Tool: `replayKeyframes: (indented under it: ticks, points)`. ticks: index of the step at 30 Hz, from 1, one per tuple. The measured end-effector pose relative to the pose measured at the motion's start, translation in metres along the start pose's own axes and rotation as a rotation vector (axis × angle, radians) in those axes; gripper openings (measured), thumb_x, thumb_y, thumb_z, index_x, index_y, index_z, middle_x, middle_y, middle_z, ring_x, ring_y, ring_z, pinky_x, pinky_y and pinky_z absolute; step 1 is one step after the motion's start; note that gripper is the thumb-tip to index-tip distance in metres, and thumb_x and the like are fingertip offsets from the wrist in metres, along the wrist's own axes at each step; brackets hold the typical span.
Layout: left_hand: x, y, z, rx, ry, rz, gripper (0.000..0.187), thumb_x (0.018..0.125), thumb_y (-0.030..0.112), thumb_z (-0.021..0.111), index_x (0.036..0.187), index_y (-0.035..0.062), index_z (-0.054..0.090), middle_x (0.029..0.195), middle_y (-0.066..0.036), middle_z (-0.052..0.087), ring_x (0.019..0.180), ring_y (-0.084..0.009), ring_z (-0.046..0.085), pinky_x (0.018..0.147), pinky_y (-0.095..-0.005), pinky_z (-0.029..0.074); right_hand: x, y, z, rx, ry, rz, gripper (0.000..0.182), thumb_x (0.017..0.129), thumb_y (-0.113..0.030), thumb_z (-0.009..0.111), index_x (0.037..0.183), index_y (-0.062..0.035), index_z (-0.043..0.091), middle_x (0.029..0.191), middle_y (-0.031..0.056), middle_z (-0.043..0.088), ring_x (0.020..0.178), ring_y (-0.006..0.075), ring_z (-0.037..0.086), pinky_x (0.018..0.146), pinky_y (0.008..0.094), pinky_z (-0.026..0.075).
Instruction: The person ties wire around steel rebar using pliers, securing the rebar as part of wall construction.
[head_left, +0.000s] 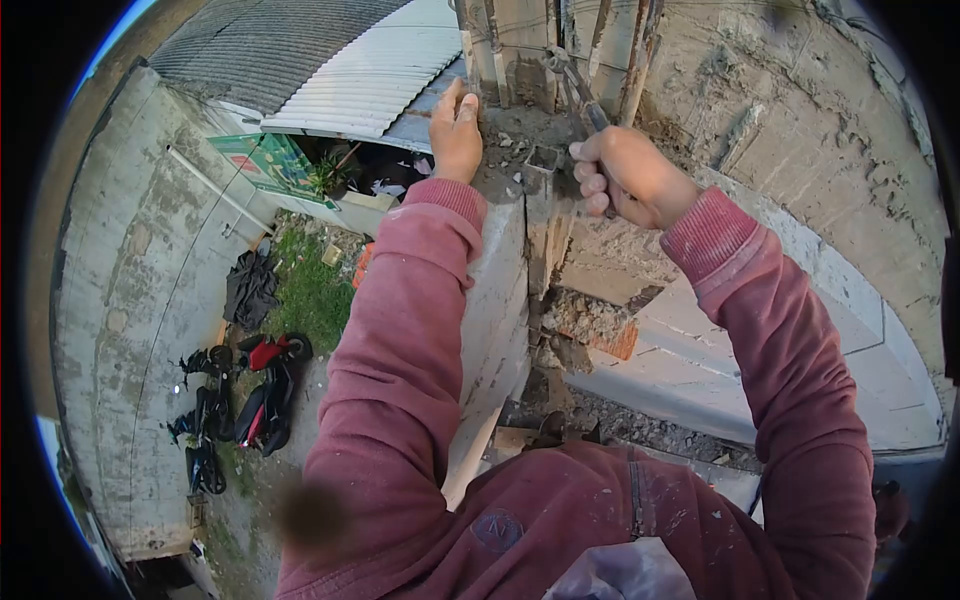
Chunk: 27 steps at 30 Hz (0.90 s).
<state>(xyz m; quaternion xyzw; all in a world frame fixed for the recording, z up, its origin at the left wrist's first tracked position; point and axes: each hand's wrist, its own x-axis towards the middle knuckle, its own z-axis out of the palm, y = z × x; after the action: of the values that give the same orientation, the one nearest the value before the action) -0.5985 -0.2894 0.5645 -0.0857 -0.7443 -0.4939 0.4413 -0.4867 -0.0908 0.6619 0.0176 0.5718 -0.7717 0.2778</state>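
My right hand [630,177] is closed around the handles of a pair of metal pincers [572,84]. Their jaws reach up to the foot of several upright steel bars [640,55], close to a thin tie wire; whether they grip anything is too small to tell. Fingers apart, my left hand [457,135] holds nothing and lies against the left edge of the rough, mortar-strewn wall top [510,135]. Between and below both hands is a narrow upright post with a hollow square end [543,158]. Crumbs of mortar lie around it.
A steep drop opens on the left to a yard with parked motorbikes [265,390], grass [308,290] and a dark cloth [250,290]. Corrugated roofing [350,75] is beyond my left hand. A pale block wall [680,345] and rough plastered wall [800,120] stand on the right.
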Motion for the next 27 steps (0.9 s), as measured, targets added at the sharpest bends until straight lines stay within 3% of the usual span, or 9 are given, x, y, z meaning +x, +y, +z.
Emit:
replayKeyframes:
  ticks: [3,9,13,14,16,19,21,23,27]
  points:
    - [0.004,-0.002,0.010,-0.149,-0.079,-0.176,0.028,0.095,0.017,0.043,0.112,0.0008,0.059,0.097,-0.012,0.066,0.085,-0.0186,0.059,0.081,-0.0301,0.043,0.019,0.022,-0.001,-0.413,0.291,-0.094,0.020,0.083,-0.007,0.048,0.066,-0.0102,0.038,0.058,-0.0028,0.032,0.044,0.0093,0.031,0.039,0.0266,0.027]
    - [0.012,0.003,0.005,-0.167,-0.140,-0.237,0.028,0.097,0.020,0.037,0.096,0.0037,0.059,0.063,-0.007,0.061,0.059,-0.0176,0.059,0.059,-0.0321,0.046,0.004,-0.005,0.026,0.817,-0.323,0.119,0.011,0.088,-0.010,0.047,0.078,-0.0086,0.041,0.061,-0.0017,0.033,0.052,0.0109,0.034,0.047,0.0256,0.031]
    - [0.012,-0.003,0.010,-0.355,-0.152,-0.275,0.029,0.097,0.020,0.036,0.093,0.0013,0.058,0.061,-0.005,0.057,0.055,-0.0139,0.054,0.055,-0.0290,0.044,0.026,-0.009,0.051,0.897,-0.465,-0.008,0.011,0.091,-0.012,0.047,0.089,-0.0019,0.043,0.067,0.0006,0.037,0.055,0.0120,0.035,0.050,0.0259,0.032]
    - [0.010,0.008,0.009,-0.402,-0.157,-0.329,0.030,0.097,0.020,0.037,0.093,0.0007,0.058,0.063,-0.006,0.058,0.057,-0.0140,0.055,0.056,-0.0286,0.044,0.048,0.011,0.050,0.892,-0.563,-0.078,0.014,0.088,-0.012,0.049,0.078,-0.0077,0.040,0.060,-0.0023,0.035,0.052,0.0109,0.034,0.050,0.0249,0.031]
    - [0.008,0.012,0.001,-0.451,-0.151,-0.392,0.032,0.098,0.023,0.038,0.090,-0.0002,0.060,0.066,-0.006,0.058,0.060,-0.0142,0.056,0.059,-0.0276,0.046,-0.016,0.034,0.027,0.840,-0.390,0.022,0.016,0.089,-0.014,0.052,0.080,-0.0076,0.041,0.061,-0.0036,0.034,0.051,0.0095,0.032,0.046,0.0256,0.028]
    - [0.008,0.008,0.005,-0.483,-0.205,-0.436,0.038,0.099,0.028,0.036,0.086,0.0017,0.060,0.068,-0.004,0.057,0.063,-0.0132,0.053,0.064,-0.0271,0.042,-0.147,0.098,0.011,0.130,-0.226,0.235,0.026,0.081,-0.025,0.065,0.087,-0.0093,0.045,0.061,-0.0033,0.036,0.050,0.0078,0.033,0.045,0.0230,0.025]
    - [0.007,0.014,0.005,-0.328,-0.190,-0.372,0.040,0.100,0.029,0.034,0.083,0.0038,0.060,0.067,-0.003,0.055,0.061,-0.0124,0.052,0.060,-0.0272,0.041,-0.170,0.110,-0.021,-0.203,-0.032,0.064,0.030,0.080,-0.026,0.067,0.090,-0.0067,0.045,0.061,-0.0011,0.040,0.051,0.0083,0.035,0.045,0.0251,0.029]
    - [0.006,0.018,0.006,-0.372,-0.168,-0.438,0.041,0.099,0.030,0.033,0.083,0.0036,0.060,0.065,-0.002,0.054,0.061,-0.0124,0.052,0.059,-0.0269,0.041,-0.185,0.097,-0.043,-0.114,0.019,0.035,0.030,0.082,-0.026,0.065,0.090,-0.0056,0.045,0.061,-0.0004,0.038,0.050,0.0080,0.035,0.046,0.0265,0.032]
    - [0.007,0.011,0.012,-0.333,-0.137,-0.417,0.042,0.099,0.031,0.033,0.083,0.0031,0.060,0.065,-0.002,0.054,0.060,-0.0122,0.052,0.059,-0.0263,0.041,-0.193,0.091,-0.049,-0.358,0.230,-0.322,0.047,0.089,-0.026,0.057,0.121,0.0047,0.044,0.091,0.0096,0.058,0.080,0.0158,0.055,0.075,0.0297,0.044]
